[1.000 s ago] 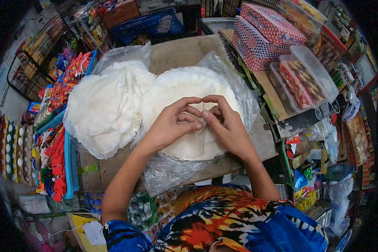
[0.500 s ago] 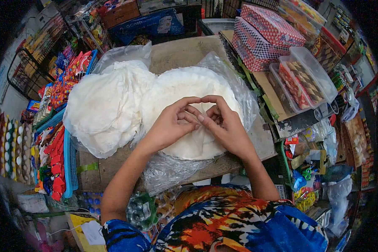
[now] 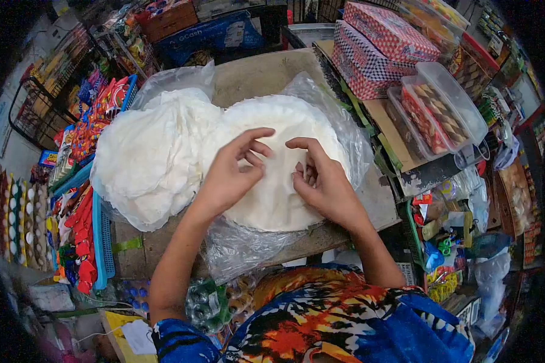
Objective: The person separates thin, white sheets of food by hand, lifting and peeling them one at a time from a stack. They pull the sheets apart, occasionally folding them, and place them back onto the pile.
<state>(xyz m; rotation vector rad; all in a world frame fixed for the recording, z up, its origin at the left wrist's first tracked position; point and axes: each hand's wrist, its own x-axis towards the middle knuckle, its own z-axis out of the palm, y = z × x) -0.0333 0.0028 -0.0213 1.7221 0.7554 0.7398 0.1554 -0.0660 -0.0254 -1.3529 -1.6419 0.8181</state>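
A stack of thin, round white wrapper sheets [image 3: 272, 212], like lumpia wrappers, lies on clear plastic in front of me. To its left sits a looser, rumpled pile of the same sheets [image 3: 151, 157], touching the stack's edge. My left hand [image 3: 233, 172] hovers over the left part of the stack, fingers curved and apart, nothing in them. Above the stack's right part is my right hand [image 3: 327, 184], its index finger and thumb apart and the other fingers curled. No sheet shows in either hand.
Clear plastic [image 3: 242, 251] spreads under the stack on a wooden table [image 3: 266, 72]. A blue basket [image 3: 103, 242] of snack packs borders the left. Checkered boxes [image 3: 375, 60] and clear tubs of rolled wafers [image 3: 436, 115] stand at the right. Egg trays [image 3: 27, 212] are far left.
My hands, together at the fingertips over the stack before, have moved apart. The left has shifted left and its fingers have spread; the right has stayed nearly in place.
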